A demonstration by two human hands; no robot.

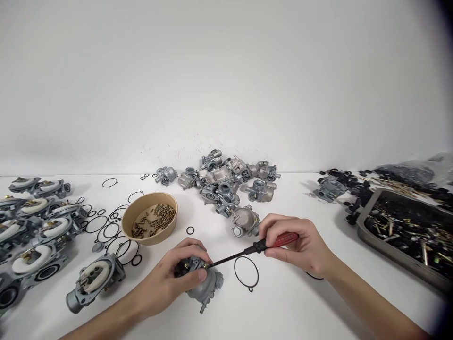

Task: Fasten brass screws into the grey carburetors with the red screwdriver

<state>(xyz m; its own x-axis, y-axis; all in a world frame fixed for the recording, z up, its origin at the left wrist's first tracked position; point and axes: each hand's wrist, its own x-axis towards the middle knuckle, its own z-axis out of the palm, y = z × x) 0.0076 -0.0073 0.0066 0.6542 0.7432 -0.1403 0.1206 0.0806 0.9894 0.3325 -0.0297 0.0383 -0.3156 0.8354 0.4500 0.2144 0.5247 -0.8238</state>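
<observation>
My left hand (179, 274) is closed around a grey metal carburetor (205, 288), thumb and fingers on its top, steadying it at the table's front middle. In my right hand (299, 243) is a screwdriver (233, 255) with a red and black handle and a dark shaft, slanting down to the left. Its tip meets a small brass-coloured screw on the carburetor beside my left thumb. Part of the carburetor is covered by my left fingers. A large black rubber ring (247, 272) with a small loop lies just right of the carburetor.
A tan bowl (129, 212) of brass screws stands left of centre, with black O-rings (108, 233) around it. Open carburetors (33, 259) with white floats crowd the left. More carburetors (222, 177) are heaped at the back. A metal tray (368, 219) of dark parts sits at right.
</observation>
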